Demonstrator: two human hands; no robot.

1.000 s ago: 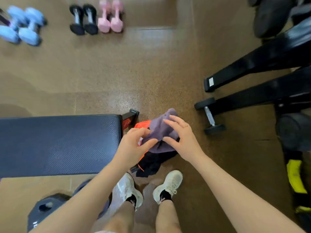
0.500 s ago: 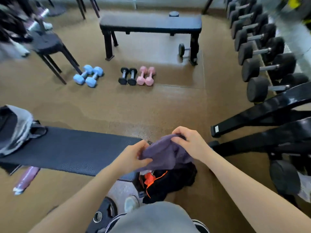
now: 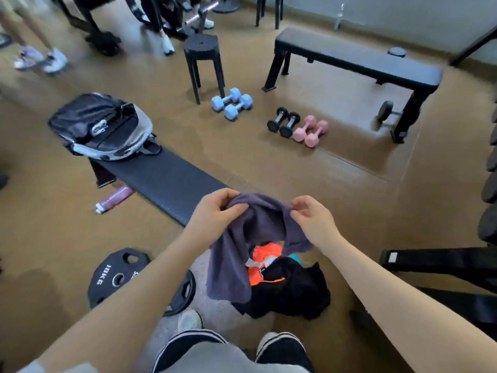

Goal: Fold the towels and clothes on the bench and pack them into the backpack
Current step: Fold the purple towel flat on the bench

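Note:
A purple towel [image 3: 236, 254] hangs in the air in front of me, its top edge pinched by both hands. My left hand [image 3: 215, 214] grips the left part of that edge and my right hand [image 3: 313, 219] grips the right part. Below the towel a heap of black and orange clothes [image 3: 282, 286] lies at the near end of the dark padded bench [image 3: 161, 179]. A black and grey backpack [image 3: 105, 127] sits open on the far end of the bench.
A 10 kg weight plate [image 3: 118, 275] lies on the floor by my left foot. A purple bottle [image 3: 115, 196] lies under the bench. Blue dumbbells [image 3: 232, 103], black and pink dumbbells [image 3: 298, 126], a stool [image 3: 204, 57] and a second bench [image 3: 357, 63] stand farther off.
Both hands have lifted the purple towel off the clothes heap and spread apart along its edge, so it now hangs. My view has tilted up and the backpack has come into sight.

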